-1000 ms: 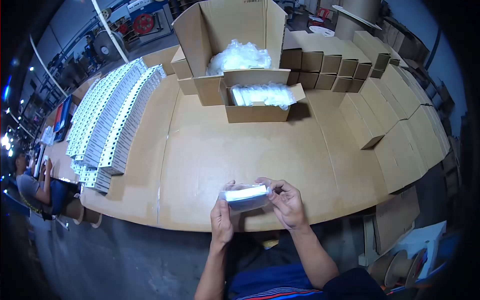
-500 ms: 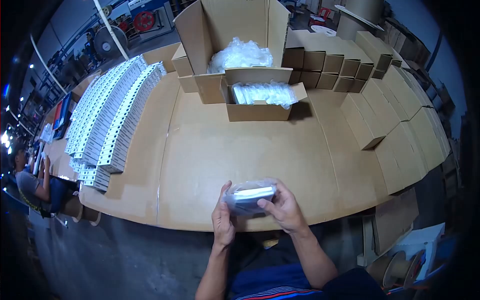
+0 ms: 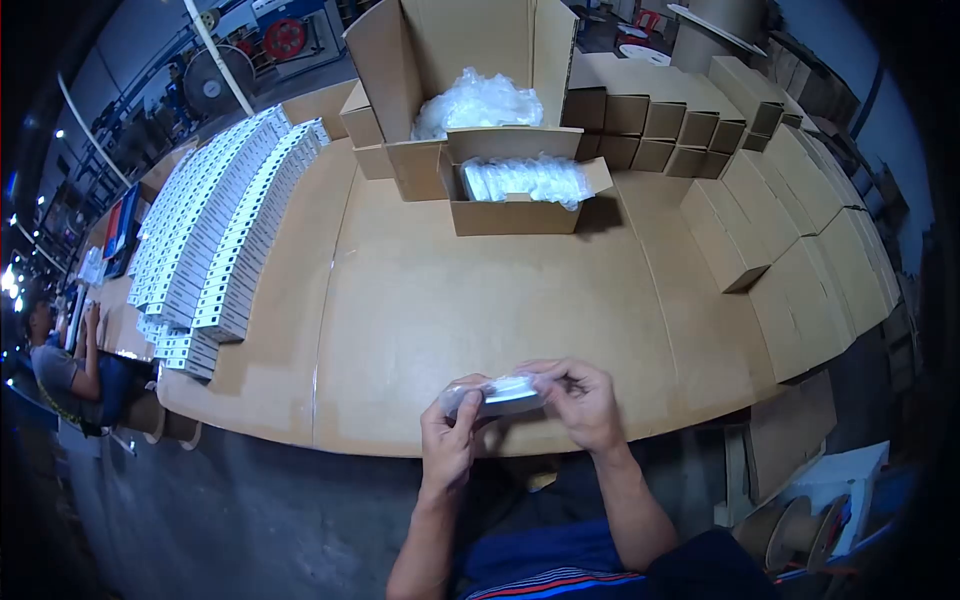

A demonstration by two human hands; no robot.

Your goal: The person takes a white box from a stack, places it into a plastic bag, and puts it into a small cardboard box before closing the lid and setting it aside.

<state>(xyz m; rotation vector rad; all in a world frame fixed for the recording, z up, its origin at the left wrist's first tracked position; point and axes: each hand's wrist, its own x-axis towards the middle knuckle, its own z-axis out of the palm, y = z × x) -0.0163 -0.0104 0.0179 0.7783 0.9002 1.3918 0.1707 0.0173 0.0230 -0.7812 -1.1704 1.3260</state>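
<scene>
Above the table's near edge, a flat item in clear plastic wrap (image 3: 508, 394) is held between my two hands; the wrap hides what exactly lies inside. My left hand (image 3: 452, 432) grips its left end, thumb on top. At the right end, the fingers of my right hand (image 3: 582, 402) pinch the plastic. Farther back on the table stands an open cardboard box (image 3: 515, 219) holding a row of bubble-wrapped items (image 3: 527, 181).
Behind is a larger open carton (image 3: 467, 40) with loose clear plastic (image 3: 480, 103). Stacked white boxes (image 3: 215, 210) line the left, brown cardboard boxes (image 3: 800, 285) the right. A seated person (image 3: 70, 355) is at far left. The brown table (image 3: 490, 300) has a curved near edge.
The wrapped item has tipped so that its narrow edge shows more. My right hand has shifted from thumb on its face to pinching the right end.
</scene>
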